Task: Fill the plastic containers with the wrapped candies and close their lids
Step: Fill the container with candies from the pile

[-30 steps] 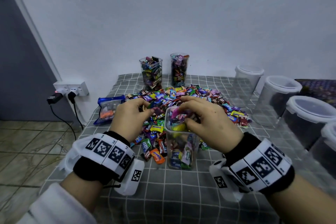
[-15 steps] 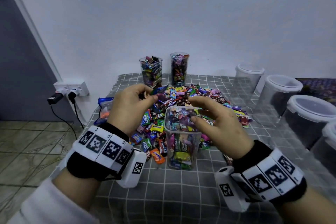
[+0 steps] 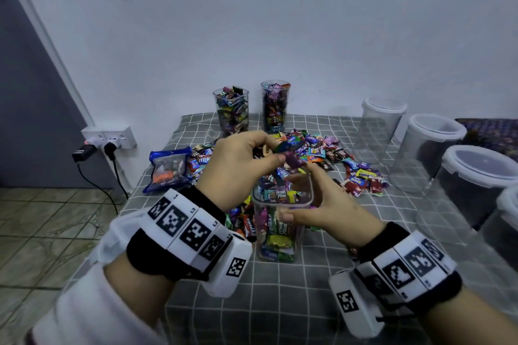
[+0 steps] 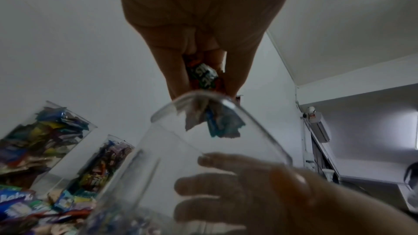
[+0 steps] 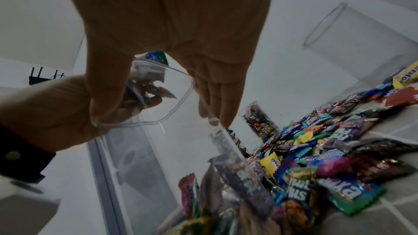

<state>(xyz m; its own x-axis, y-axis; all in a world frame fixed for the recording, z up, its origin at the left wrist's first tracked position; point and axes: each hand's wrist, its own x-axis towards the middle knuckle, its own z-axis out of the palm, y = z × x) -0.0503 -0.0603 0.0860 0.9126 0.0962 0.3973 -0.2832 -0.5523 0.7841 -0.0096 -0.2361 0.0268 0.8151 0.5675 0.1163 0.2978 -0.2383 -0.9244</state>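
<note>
A clear square plastic container (image 3: 280, 235), part full of wrapped candies, stands at the middle of the grey checked table (image 3: 280, 302). My right hand (image 3: 297, 199) grips its upper part, thumb on the near side and fingers on the far side. My left hand (image 3: 280, 155) hovers just over the open mouth and pinches a few wrapped candies (image 3: 291, 148). In the left wrist view the pinched candies (image 4: 203, 78) hang right above the rim (image 4: 260, 128). A loose candy pile (image 3: 322, 154) lies behind the container.
Two open containers full of candies (image 3: 231, 112) (image 3: 275, 106) stand at the back by the wall. Several empty lidded tubs (image 3: 429, 145) line the right side. A blue pouch (image 3: 168, 169) lies at the left edge, near a wall socket (image 3: 109, 138).
My left hand has risen from the pile with candies and moved right over the container mouth. My right hand has left the container's opening and now grips its side.
</note>
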